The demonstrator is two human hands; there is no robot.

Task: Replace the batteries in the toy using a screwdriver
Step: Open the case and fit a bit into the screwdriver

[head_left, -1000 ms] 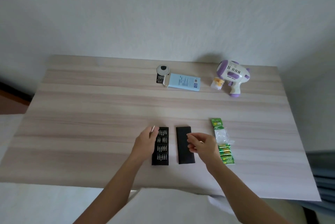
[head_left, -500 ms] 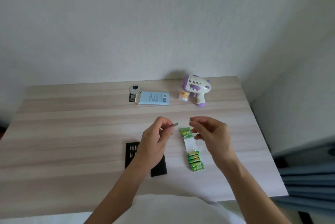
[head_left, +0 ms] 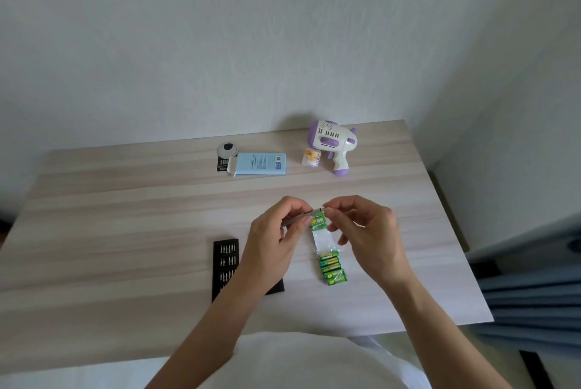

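Note:
My left hand (head_left: 270, 244) holds a slim grey screwdriver handle (head_left: 297, 219) above the table. The fingertips of my right hand (head_left: 367, 231) pinch a tiny dark bit (head_left: 321, 209) at the handle's front end. Just under both hands lies a green battery pack (head_left: 330, 266) with its clear wrapper torn open at the top. The white and purple toy gun (head_left: 333, 143) stands at the back of the table, far from my hands. An open black bit case (head_left: 224, 266) lies by my left wrist, partly hidden by my forearm.
A pale blue box (head_left: 261, 163) and a black tag with a round disc (head_left: 226, 152) lie at the back, left of the toy. A small white and yellow bottle (head_left: 311, 158) stands beside the toy. The wooden table (head_left: 125, 231) ends at the right, near blue fabric (head_left: 534, 288).
Both hands lifted off the bit case and came together above the battery pack, fingertips now meeting at the handle's tip. The view swung to the right.

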